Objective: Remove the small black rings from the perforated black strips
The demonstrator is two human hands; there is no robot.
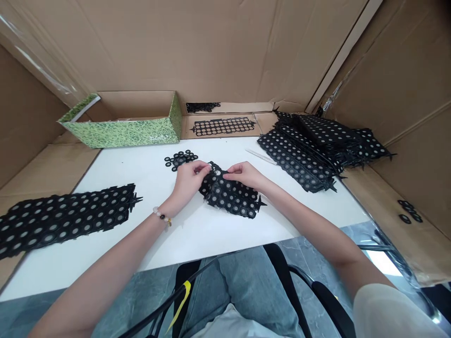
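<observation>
A black sheet of round rubber rings lies over the white table in front of me, its left part bent up. My left hand pinches the sheet's upper left edge between thumb and fingers. At its upper edge, a little further right, my right hand is closed on the same sheet. Between the two hands a gap shows in the sheet. Just beyond my left hand sits a small cluster of loose black rings. Whether a single ring is between my fingertips is too small to tell.
Another ring sheet lies at the left. Several sheets are piled at the right, beside a thin pale tool. Behind stand a green patterned box and a punched-out sheet. Loose rings lie far right. Cardboard walls enclose the table.
</observation>
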